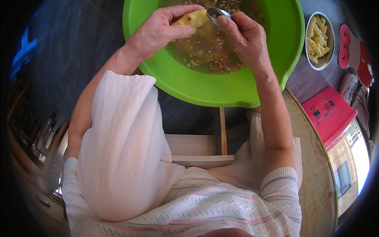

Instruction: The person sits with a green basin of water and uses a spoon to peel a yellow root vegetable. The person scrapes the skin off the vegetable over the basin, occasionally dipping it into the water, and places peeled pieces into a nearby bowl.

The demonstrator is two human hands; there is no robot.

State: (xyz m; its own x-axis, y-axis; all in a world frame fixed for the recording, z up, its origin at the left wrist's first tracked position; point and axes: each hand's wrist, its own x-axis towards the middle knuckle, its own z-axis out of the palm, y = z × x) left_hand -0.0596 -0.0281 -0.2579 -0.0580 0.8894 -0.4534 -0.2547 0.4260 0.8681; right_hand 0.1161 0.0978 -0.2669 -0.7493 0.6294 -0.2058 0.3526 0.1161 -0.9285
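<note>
My left hand [155,32] holds a pale yellow ginger root [197,18] above the far part of a green plastic basin [284,38]. Between the thumb and fingers of my right hand [250,41] is a metal spoon [216,13], its bowl touching the right end of the root. Cloudy water [204,59] fills the bottom of the basin, with many small reddish and cream scraps in it. My fingers cover part of the root and most of the spoon's handle.
A metal bowl [333,44] of peeled ginger pieces [318,38] stands right of the basin. Beyond it lie red-and-grey slippers [349,47]. A pink plastic stool [331,115] is at the right, and a wooden low seat or frame [192,143] shows between my knees.
</note>
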